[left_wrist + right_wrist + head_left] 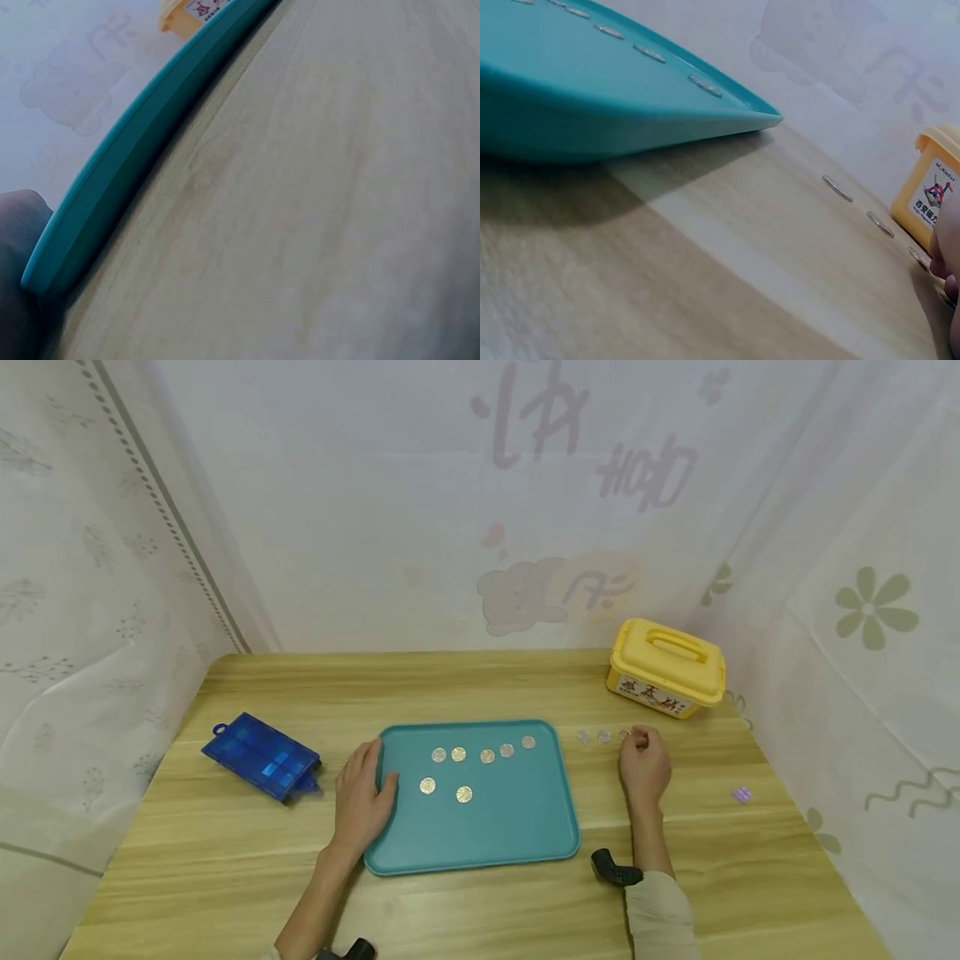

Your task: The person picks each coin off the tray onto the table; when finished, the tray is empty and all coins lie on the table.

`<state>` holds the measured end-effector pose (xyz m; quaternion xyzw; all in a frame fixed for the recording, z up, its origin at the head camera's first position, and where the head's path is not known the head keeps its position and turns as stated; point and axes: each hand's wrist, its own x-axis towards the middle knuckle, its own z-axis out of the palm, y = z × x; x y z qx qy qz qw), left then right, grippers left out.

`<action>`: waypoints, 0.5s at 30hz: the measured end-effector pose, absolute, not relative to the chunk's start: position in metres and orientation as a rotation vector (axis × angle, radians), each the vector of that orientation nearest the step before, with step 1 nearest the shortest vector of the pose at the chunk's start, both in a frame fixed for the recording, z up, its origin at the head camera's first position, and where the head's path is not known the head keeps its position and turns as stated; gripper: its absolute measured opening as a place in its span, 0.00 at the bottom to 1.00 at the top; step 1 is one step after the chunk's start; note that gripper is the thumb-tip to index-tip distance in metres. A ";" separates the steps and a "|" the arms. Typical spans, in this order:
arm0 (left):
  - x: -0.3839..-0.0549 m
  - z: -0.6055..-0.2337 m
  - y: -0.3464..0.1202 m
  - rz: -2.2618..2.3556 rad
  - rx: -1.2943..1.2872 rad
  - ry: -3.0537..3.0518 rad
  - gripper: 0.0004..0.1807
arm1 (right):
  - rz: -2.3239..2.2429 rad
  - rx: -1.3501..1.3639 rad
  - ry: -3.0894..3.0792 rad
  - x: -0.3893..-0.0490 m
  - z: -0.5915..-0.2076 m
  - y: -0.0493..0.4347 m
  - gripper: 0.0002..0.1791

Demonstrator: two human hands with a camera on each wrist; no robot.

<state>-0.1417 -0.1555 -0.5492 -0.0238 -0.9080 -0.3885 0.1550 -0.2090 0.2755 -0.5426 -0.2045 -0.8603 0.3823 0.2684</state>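
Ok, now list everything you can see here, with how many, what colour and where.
Table: one, yellow-brown wood grain, across the foreground
Tray: one, teal, middle of the table
Coins on the tray: seven, silver and gold tones, five in a far row, two nearer
Loose coins: at least three, silvery, in a row right of the tray
Case: one, translucent blue, left of the tray
Lidded box: one, yellow, table's far right
Small piece: one, purple, table's right side
Printed cloth: panels uncounted, white, behind and beside the table
Wrist devices: two, black, one per wrist
Sleeves: two, beige, left barely showing
Left hand: one, bare, over the tray's left rim
Right hand: one, bare, at the loose row's right end
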 end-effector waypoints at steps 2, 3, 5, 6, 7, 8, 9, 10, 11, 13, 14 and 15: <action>-0.142 -0.548 -0.156 -1.107 -0.072 -2.597 0.32 | 1.069 -0.565 -2.288 -0.210 -0.542 0.275 0.13; -0.142 -0.548 -0.156 -1.105 -0.073 -2.594 0.32 | 1.072 -0.570 -2.280 -0.210 -0.542 0.275 0.13; -0.142 -0.548 -0.156 -1.097 -0.069 -2.599 0.32 | 1.076 -0.579 -2.270 -0.209 -0.543 0.274 0.12; -0.142 -0.549 -0.156 -1.096 -0.064 -2.603 0.32 | 1.076 -0.584 -2.268 -0.209 -0.543 0.274 0.11; -0.142 -0.549 -0.156 -1.096 -0.061 -2.605 0.32 | 1.078 -0.585 -2.266 -0.209 -0.543 0.274 0.11; -0.141 -0.549 -0.156 -1.097 -0.060 -2.607 0.32 | 1.080 -0.585 -2.262 -0.208 -0.543 0.274 0.10; -0.141 -0.550 -0.156 -1.099 -0.057 -2.607 0.32 | 1.082 -0.585 -2.260 -0.208 -0.543 0.274 0.10; -0.141 -0.550 -0.156 -1.101 -0.057 -2.608 0.32 | 1.088 -0.579 -2.258 -0.208 -0.543 0.274 0.09; -0.141 -0.550 -0.156 -1.104 -0.057 -2.607 0.32 | 1.089 -0.575 -2.256 -0.208 -0.543 0.274 0.09; -0.141 -0.550 -0.155 -1.109 -0.059 -2.602 0.32 | 1.092 -0.570 -2.255 -0.208 -0.542 0.274 0.09; -0.141 -0.550 -0.155 -1.108 -0.061 -2.600 0.32 | 1.092 -0.569 -2.258 -0.208 -0.542 0.274 0.09; -0.141 -0.550 -0.155 -1.110 -0.059 -2.599 0.32 | 1.093 -0.571 -2.262 -0.208 -0.541 0.274 0.09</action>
